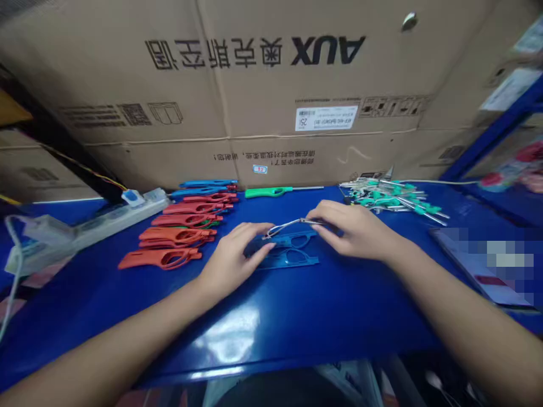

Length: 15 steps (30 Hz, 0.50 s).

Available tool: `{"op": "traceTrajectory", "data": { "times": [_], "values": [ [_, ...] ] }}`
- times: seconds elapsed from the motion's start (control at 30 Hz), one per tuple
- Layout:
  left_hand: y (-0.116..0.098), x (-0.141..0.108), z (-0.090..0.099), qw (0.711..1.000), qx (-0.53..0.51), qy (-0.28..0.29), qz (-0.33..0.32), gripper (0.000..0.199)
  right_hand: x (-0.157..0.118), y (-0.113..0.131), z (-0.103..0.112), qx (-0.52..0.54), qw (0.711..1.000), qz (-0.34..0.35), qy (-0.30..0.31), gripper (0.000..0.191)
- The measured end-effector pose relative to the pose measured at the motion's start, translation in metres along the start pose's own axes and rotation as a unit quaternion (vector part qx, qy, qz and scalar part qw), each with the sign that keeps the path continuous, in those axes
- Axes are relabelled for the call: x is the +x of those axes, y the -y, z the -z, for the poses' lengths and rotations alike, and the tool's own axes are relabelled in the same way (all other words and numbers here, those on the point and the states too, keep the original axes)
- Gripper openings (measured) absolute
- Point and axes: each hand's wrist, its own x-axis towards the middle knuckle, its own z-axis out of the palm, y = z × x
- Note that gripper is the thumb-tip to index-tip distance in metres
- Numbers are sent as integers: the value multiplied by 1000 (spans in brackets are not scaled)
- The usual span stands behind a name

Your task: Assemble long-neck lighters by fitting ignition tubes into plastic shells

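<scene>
A thin white wire (pixel 282 227) runs between my two hands above the blue table. My left hand (pixel 235 251) pinches its left end between thumb and fingertips. My right hand (pixel 350 226) is closed around a slim piece at the wire's other end; its dark, metallic tip shows at the fingers, but its kind is unclear. Just below the wire lie two blue lighter casing halves (pixel 297 258), side by side on the table, partly covered by my left hand. Each has an oval trigger opening.
Red, orange and blue casings (pixel 169 258) lie in a row at left. Behind is a green long-necked lighter (pixel 269 193). Metal rods with wires and green parts (pixel 394 195) are heaped at right. A power strip (pixel 102 223), phone-like device (pixel 487 271) and cardboard wall (pixel 254 90) surround them.
</scene>
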Motion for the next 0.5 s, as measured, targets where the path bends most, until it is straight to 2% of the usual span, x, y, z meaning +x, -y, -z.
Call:
{"op": "traceTrajectory", "data": {
  "times": [0.17,0.3,0.4,0.5],
  "values": [
    [-6,-3,4,1000,2,-2,-25,34,0,2,4,32,996,-68,44,19],
    [-11,-2,4,998,-11,-18,-59,30,1,1,9,73,982,-117,131,19],
    [-11,-1,4,997,-20,-29,-68,25,1,-1,14,141,962,-109,206,20],
    [-10,-1,4,997,-39,-25,-64,17,-1,-3,16,234,928,-90,276,26]
  ]
}}
